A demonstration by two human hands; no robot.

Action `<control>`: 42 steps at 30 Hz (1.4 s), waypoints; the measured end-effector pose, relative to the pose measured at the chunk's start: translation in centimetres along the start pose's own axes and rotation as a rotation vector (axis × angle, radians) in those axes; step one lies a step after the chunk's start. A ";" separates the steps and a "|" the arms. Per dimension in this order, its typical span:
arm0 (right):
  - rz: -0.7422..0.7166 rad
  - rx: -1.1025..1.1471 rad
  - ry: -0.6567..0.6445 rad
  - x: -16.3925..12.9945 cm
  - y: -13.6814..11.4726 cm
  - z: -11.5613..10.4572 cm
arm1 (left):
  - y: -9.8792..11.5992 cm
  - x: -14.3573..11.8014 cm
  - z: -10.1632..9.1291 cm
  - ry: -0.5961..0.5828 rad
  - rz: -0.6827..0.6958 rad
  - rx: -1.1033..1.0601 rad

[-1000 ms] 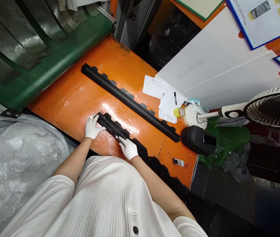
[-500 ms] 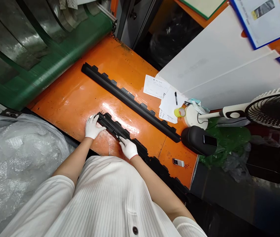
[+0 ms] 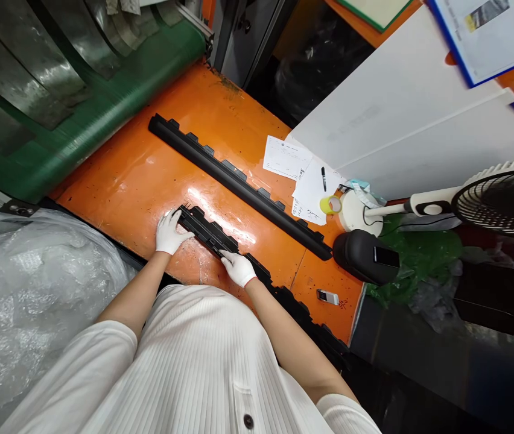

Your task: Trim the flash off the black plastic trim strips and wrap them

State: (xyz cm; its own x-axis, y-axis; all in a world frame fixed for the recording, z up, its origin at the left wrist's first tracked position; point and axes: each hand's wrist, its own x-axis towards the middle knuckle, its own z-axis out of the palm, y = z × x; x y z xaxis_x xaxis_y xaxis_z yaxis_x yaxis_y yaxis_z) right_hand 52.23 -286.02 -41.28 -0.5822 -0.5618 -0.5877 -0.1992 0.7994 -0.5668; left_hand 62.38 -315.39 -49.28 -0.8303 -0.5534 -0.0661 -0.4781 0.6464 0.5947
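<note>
A long black plastic trim strip [image 3: 209, 232] with raised tabs lies along the table's near edge, its ribbed side up. My left hand [image 3: 169, 234], in a white glove, grips its left end, with the thumb along the near side and the fingers over the end. My right hand [image 3: 239, 269], also gloved, presses its fingertips together on the strip's near edge, partway along; whether something small is between them cannot be seen. A second black trim strip [image 3: 239, 187] lies farther back, roughly parallel, smooth side up and touched by neither hand.
The orange table [image 3: 116, 175] meets a green conveyor belt [image 3: 148, 90] at the left. Papers [image 3: 286, 158], a marker [image 3: 323, 179], yellow tape [image 3: 330, 205], a black case [image 3: 363, 256] and a box cutter [image 3: 327, 296] lie rightward. A fan [image 3: 505, 199] stands there; bubble wrap [image 3: 35, 301] fills the left.
My right hand has slid slightly to the right along the near strip. My left hand stays at the strip's end, and both strips lie where they were.
</note>
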 end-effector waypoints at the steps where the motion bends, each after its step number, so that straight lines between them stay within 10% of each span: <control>1: 0.022 -0.002 0.008 -0.1 0.2 -0.2 | 0.0 0.0 0.0 0.003 0.001 -0.002; 23: 0.154 0.181 0.197 4.3 -2.8 2.1 | -0.5 -0.3 0.0 0.002 0.001 -0.014; 42: 0.104 0.411 0.098 5.5 -2.9 1.9 | -0.8 -0.3 0.3 0.008 0.006 -0.006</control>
State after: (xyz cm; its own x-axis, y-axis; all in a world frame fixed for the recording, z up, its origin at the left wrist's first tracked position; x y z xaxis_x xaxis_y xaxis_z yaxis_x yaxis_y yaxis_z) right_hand 51.07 -291.82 -44.01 -0.6590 -0.4441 -0.6070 0.1828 0.6882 -0.7021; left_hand 62.90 -315.59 -50.02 -0.8306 -0.5541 -0.0560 -0.4716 0.6464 0.5998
